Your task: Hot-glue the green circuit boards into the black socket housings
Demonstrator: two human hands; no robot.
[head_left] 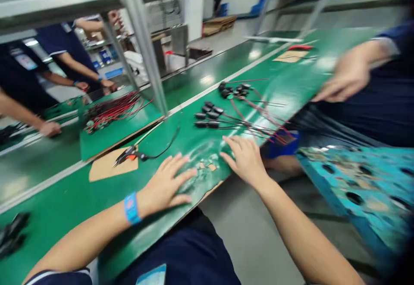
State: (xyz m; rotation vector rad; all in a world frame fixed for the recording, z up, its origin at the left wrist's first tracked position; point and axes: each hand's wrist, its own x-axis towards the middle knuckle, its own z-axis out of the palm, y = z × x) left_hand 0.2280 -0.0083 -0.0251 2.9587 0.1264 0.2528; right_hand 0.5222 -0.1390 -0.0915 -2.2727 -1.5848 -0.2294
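My left hand point(168, 183), with a blue band on its wrist, lies over the green table mat point(113, 207) with its fingers spread and nothing in them. Close to the table's front edge, my right hand point(244, 158) reaches over the mat, fingers apart and holding nothing. Between the two hands the mat has a worn patch with small tan spots point(211, 167). Just beyond my right hand lies a bunch of black connectors point(208, 116) with red and black wires. A black cutting tool with orange parts point(131, 155) rests on a piece of cardboard point(100, 168) left of my hands.
A co-worker's hand point(347, 76) is over the table at the right. Red-handled pliers point(300, 48) lie farther back. A metal post point(142, 39) rises at the table's far side. Blurred black parts point(13, 233) sit at lower left; a worn blue board point(362, 186) stands at right.
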